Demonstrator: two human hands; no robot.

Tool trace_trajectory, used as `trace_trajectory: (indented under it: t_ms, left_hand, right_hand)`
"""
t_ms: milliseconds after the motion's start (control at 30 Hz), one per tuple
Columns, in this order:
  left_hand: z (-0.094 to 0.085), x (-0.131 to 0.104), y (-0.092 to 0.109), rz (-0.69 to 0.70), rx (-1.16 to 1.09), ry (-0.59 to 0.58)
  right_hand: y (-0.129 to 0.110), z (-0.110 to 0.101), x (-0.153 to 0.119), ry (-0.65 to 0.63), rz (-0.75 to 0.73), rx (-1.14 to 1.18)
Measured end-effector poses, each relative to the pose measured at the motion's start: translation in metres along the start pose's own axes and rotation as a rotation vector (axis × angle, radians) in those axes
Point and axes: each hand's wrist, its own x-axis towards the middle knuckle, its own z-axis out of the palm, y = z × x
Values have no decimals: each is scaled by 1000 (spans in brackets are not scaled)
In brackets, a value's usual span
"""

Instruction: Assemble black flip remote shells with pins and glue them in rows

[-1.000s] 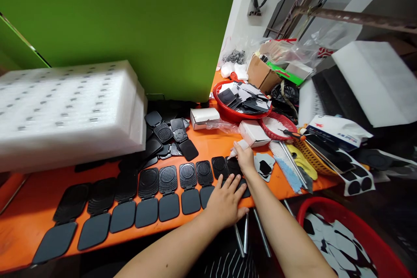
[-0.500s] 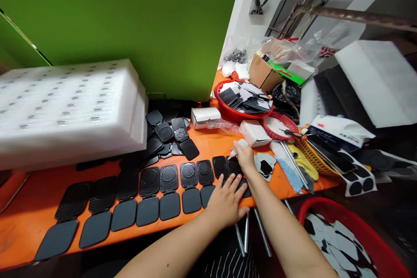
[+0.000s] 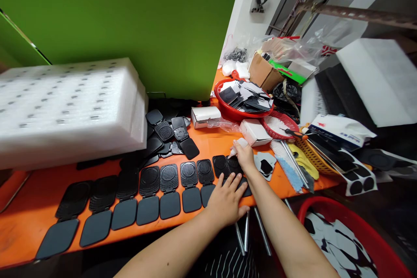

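My right hand [image 3: 245, 157] is closed round a small white squeeze bottle [image 3: 241, 143], its nozzle pointing down and left. The tip is over the ridged upper half of a black hinged case [image 3: 233, 164] at the right end of a row; whether it touches cannot be made out. My left hand [image 3: 226, 200] lies flat with fingers spread across the smooth lower halves of the right-hand cases. Several more opened black cases [image 3: 169, 178] run leftward along the orange table [image 3: 218, 142], ridged halves at the back and smooth halves at the front.
A pile of black cases [image 3: 164, 132] lies beside a big white foam block [image 3: 65, 113]. Behind are a white box [image 3: 205, 116] and a red basin [image 3: 224, 110] of black and white sheets. At right stand a yellow basket [image 3: 312, 156] and a red tub [image 3: 306, 204] of scraps.
Almost nothing differs. The bottle's nozzle has shifted very slightly over the same case, while my left hand stays in place.
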Motion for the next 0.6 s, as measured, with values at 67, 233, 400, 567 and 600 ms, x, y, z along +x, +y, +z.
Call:
trace_trajectory:
  t_ms: [67, 233, 400, 567, 600]
  left_hand:
    - [-1, 0, 0, -3, -12, 5]
    - [-3, -1, 1, -5, -11, -4]
    - [-1, 0, 0, 3, 13, 6]
    - [3, 0, -1, 12, 19, 19]
    - [3, 0, -1, 11, 19, 17]
  right_hand:
    - [0, 0, 0, -3, 0, 0]
    - [0, 0, 0, -11, 3, -3]
    - [1, 0, 0, -21, 4, -6]
    - [1, 0, 1, -32, 6, 1]
    - [2, 0, 1, -35, 7, 3]
